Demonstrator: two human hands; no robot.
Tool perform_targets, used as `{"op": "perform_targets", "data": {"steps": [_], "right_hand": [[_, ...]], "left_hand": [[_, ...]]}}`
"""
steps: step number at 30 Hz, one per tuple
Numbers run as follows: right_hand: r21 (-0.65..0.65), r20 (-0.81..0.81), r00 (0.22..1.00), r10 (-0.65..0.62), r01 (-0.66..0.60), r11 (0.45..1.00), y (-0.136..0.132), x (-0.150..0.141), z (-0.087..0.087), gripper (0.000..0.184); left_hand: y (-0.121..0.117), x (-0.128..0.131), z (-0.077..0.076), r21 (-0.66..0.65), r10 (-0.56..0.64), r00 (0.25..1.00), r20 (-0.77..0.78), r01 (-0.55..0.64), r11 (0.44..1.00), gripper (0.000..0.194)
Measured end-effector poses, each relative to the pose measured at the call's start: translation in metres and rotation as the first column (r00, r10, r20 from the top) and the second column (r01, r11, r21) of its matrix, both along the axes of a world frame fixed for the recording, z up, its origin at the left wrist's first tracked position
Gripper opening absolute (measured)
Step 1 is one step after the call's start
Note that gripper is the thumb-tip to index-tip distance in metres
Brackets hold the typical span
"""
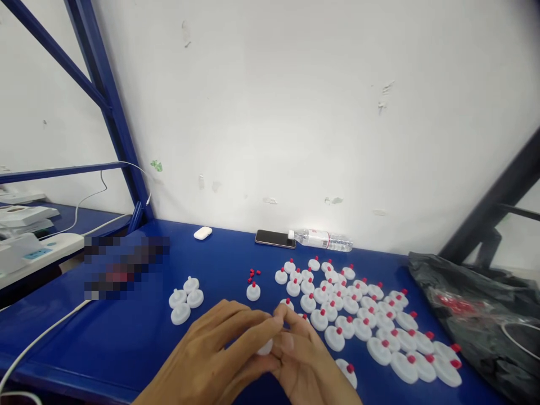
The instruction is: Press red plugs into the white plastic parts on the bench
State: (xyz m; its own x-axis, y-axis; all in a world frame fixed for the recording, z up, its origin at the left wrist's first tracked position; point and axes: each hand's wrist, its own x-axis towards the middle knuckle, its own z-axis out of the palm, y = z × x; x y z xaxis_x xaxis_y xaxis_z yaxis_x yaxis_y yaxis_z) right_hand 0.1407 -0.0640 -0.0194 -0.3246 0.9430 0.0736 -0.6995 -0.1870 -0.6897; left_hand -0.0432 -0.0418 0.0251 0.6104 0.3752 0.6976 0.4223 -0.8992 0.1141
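My left hand (228, 343) is closed round a white plastic disc (265, 348), mostly hidden by the fingers. From the other side, my right hand (301, 354) grips the same disc, its thumb and fingertips meeting those of the left hand. Whether a red cap is on this disc's spout cannot be seen. Beyond the hands stands a white disc with a red cap (253, 291), and several small loose red caps (252, 274) lie just behind it. To the left sit several uncapped white discs (180, 313) with bare spouts.
Many red-capped white discs (334, 338) cover the right side of the blue table (126, 332). A black plastic bag (485, 343) holding red pieces lies far right. Along the wall are a phone (275, 239), a water bottle (324, 239) and a white earbud case (203, 233).
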Motion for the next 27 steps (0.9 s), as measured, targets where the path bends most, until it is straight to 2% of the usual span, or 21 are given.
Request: {"op": "perform_targets", "data": {"steps": [3, 5, 9, 12, 15, 19, 21, 24, 27], "right_hand": [[-0.086, -0.006, 1.000, 0.016, -0.016, 0.996, 0.001, -0.004, 0.005, 0.044], [-0.107, 0.002, 1.000, 0.000, 0.000, 0.994, 0.003, -0.006, 0.007, 0.047], [-0.127, -0.009, 0.999, -0.051, 0.050, 0.991, 0.010, -0.011, 0.002, 0.048], [-0.180, 0.053, 0.995, -0.081, 0.089, 0.980, 0.012, -0.016, -0.007, 0.050], [-0.177, 0.150, 0.984, -0.096, 0.122, 0.977, 0.011, -0.018, -0.016, 0.053], [-0.156, 0.309, 0.945, -0.108, 0.163, 0.974, 0.009, -0.012, -0.024, 0.065], [-0.142, 0.389, 0.915, -0.106, 0.173, 0.975, 0.011, -0.004, -0.027, 0.069], [-0.056, 0.495, 0.854, -0.156, 0.211, 0.976, 0.016, 0.010, -0.028, 0.070], [0.024, 0.603, 0.767, -0.217, 0.255, 0.967, 0.019, 0.023, -0.026, 0.071]], "left_hand": [[0.003, 0.001, 0.001, 0.028, -0.003, 0.999, 0.033, 0.002, 1.000, 0.024], [0.004, 0.002, -0.001, 0.015, -0.009, 1.000, 0.024, 0.008, 1.000, 0.026], [0.009, 0.000, -0.010, -0.102, -0.016, 1.000, -0.011, 0.015, 0.995, 0.036], [0.014, -0.002, -0.021, -0.221, 0.033, 0.997, -0.066, -0.047, 0.974, 0.057], [0.022, -0.004, -0.036, -0.346, 0.146, 0.972, -0.184, -0.203, 0.916, 0.073], [0.035, -0.005, -0.057, -0.492, 0.269, 0.899, -0.346, -0.417, 0.764, 0.062], [0.039, -0.003, -0.063, -0.509, 0.275, 0.885, -0.376, -0.445, 0.737, 0.061], [0.041, 0.001, -0.058, -0.476, 0.272, 0.878, -0.393, -0.447, 0.757, 0.067], [0.038, -0.003, -0.038, -0.417, 0.320, 0.847, -0.425, -0.497, 0.761, 0.065]]}}
